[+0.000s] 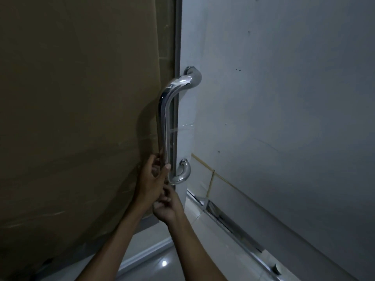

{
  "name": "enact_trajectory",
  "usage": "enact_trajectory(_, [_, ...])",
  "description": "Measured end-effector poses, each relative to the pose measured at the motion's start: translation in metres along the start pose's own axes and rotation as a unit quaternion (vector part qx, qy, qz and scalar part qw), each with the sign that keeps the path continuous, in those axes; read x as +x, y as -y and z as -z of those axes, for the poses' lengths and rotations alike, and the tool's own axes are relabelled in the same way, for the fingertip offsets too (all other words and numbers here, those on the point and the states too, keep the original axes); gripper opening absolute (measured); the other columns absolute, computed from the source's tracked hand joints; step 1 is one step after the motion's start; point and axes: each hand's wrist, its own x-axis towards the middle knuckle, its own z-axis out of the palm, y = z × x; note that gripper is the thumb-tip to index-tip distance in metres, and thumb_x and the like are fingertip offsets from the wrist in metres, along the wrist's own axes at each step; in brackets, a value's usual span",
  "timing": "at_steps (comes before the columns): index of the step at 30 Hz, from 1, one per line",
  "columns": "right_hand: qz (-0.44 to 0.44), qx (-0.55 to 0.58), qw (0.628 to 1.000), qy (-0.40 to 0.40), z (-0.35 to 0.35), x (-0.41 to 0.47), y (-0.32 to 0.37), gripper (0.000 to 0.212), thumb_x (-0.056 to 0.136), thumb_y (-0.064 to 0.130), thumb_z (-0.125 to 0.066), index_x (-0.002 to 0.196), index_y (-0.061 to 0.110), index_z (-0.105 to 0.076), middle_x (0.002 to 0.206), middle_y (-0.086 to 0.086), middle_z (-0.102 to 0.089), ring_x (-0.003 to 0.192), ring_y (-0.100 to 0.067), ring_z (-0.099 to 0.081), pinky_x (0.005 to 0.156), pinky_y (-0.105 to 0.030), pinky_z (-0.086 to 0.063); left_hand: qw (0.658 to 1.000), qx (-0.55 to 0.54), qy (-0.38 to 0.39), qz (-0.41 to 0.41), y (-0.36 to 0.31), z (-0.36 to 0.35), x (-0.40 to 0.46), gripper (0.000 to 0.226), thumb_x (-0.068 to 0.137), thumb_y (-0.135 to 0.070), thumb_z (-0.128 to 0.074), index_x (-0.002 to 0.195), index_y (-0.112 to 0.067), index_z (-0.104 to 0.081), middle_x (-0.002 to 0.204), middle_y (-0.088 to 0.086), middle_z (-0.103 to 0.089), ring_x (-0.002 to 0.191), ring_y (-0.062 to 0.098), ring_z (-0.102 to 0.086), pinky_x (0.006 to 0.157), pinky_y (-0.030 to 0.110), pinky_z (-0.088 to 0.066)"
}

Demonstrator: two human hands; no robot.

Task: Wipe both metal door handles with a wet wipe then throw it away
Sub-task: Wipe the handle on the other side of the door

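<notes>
**Both hands at the foot of the door handle**

A brown cardboard-covered door panel [77, 118] fills the left side, a pale grey wall [284, 98] the right, with a glossy tiled floor [154, 260] below. The polished, curved, tubular metal door handle [164, 126] stands upright along the door's right edge, its ends bending back to the mounts; a clear film wraps its upper bend. The left hand [151, 179] reaches up, fingers curled around the bar's lower end, thumb pressed on it. The right hand [167, 205] sits just beneath, fingers loosely pinched near the lower bend; whether it holds a wipe cannot be told.
</notes>
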Motion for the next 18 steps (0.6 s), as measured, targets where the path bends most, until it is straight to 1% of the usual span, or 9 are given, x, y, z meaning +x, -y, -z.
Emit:
enact_trajectory(4, [-0.003,0.114,0.992,0.051,0.002,-0.005,-0.007,0.021,0.094,-0.003,-0.061,0.078,0.01,-0.064,0.061,0.003,-0.048,0.032,-0.005,-0.036,0.033,-0.016,-0.039,1.0,0.02,0.0,-0.007,0.0,0.007,0.003,0.013,0.096,-0.018,-0.073,0.106,-0.023,-0.067,0.093,-0.006,-0.075,0.078,0.006,-0.07,0.063,0.015,-0.052])
enact_trajectory(7, [0.008,0.193,0.98,0.041,0.004,-0.004,-0.01,0.028,0.094,-0.003,-0.057,0.071,0.012,-0.054,0.059,0.003,-0.043,0.031,-0.007,-0.037,0.036,-0.019,-0.044,0.999,0.03,0.007,-0.009,0.001,0.01,0.003,0.013,0.095,-0.02,-0.074,0.104,-0.027,-0.068,0.093,-0.005,-0.076,0.077,0.009,-0.072,0.066,0.021,-0.055])
enact_trajectory(9, [0.026,0.218,0.975,0.014,0.007,0.0,-0.007,0.033,0.09,-0.005,-0.058,0.066,0.016,-0.047,0.047,0.003,-0.04,0.031,-0.008,-0.039,0.062,-0.012,-0.052,0.999,0.037,0.01,-0.006,0.006,0.011,0.005,0.016,0.093,-0.03,-0.075,0.106,-0.036,-0.068,0.096,-0.008,-0.076,0.084,0.013,-0.073,0.073,0.03,-0.058])
enact_trajectory(10, [0.032,0.228,0.973,0.003,0.008,0.002,-0.004,0.035,0.087,-0.006,-0.058,0.065,0.017,-0.045,0.043,0.003,-0.039,0.031,-0.009,-0.04,0.081,-0.01,-0.049,0.999,0.045,0.01,-0.004,0.007,0.011,0.006,0.016,0.091,-0.036,-0.074,0.105,-0.04,-0.068,0.097,-0.009,-0.076,0.088,0.015,-0.072,0.076,0.034,-0.059])
enact_trajectory(11, [0.037,0.234,0.972,-0.002,0.009,0.003,-0.001,0.035,0.084,-0.007,-0.058,0.063,0.017,-0.044,0.041,0.003,-0.038,0.031,-0.009,-0.04,0.09,-0.008,-0.044,0.999,0.053,0.006,-0.002,0.009,0.012,0.007,0.018,0.087,-0.043,-0.072,0.105,-0.042,-0.067,0.097,-0.009,-0.075,0.09,0.017,-0.071,0.08,0.037,-0.059])
enact_trajectory(12, [0.042,0.229,0.972,-0.008,0.01,0.003,0.002,0.033,0.082,-0.008,-0.058,0.061,0.015,-0.046,0.041,0.003,-0.038,0.03,-0.008,-0.04,0.087,-0.007,-0.044,0.998,0.061,0.003,0.0,0.01,0.012,0.008,0.021,0.085,-0.047,-0.071,0.105,-0.042,-0.067,0.096,-0.009,-0.075,0.092,0.018,-0.07,0.083,0.04,-0.059])
enact_trajectory(14, [0.051,0.203,0.978,-0.02,0.015,0.005,0.008,0.032,0.083,-0.007,-0.058,0.06,0.012,-0.048,0.042,0.004,-0.038,0.029,-0.007,-0.038,0.063,-0.009,-0.044,0.997,0.073,0.001,-0.001,0.012,0.012,0.009,0.025,0.083,-0.053,-0.069,0.107,-0.044,-0.066,0.095,-0.01,-0.074,0.095,0.021,-0.068,0.087,0.046,-0.058])
enact_trajectory(17, [0.063,0.155,0.986,-0.025,0.019,0.004,0.021,0.034,0.092,-0.002,-0.054,0.064,0.015,-0.046,0.042,0.003,-0.036,0.03,-0.007,-0.036,0.067,-0.008,-0.042,0.996,0.085,-0.005,-0.011,0.012,0.011,0.009,0.027,0.082,-0.055,-0.067,0.107,-0.044,-0.065,0.092,-0.015,-0.074,0.095,0.022,-0.067,0.09,0.049,-0.056])
enact_trajectory(18, [0.067,0.137,0.988,-0.027,0.021,0.004,0.027,0.035,0.094,0.0,-0.052,0.064,0.015,-0.044,0.042,0.003,-0.036,0.029,-0.007,-0.035,0.059,-0.007,-0.042,0.996,0.085,-0.008,-0.012,0.011,0.011,0.009,0.027,0.082,-0.054,-0.067,0.106,-0.043,-0.066,0.091,-0.015,-0.074,0.094,0.021,-0.067,0.09,0.049,-0.055])
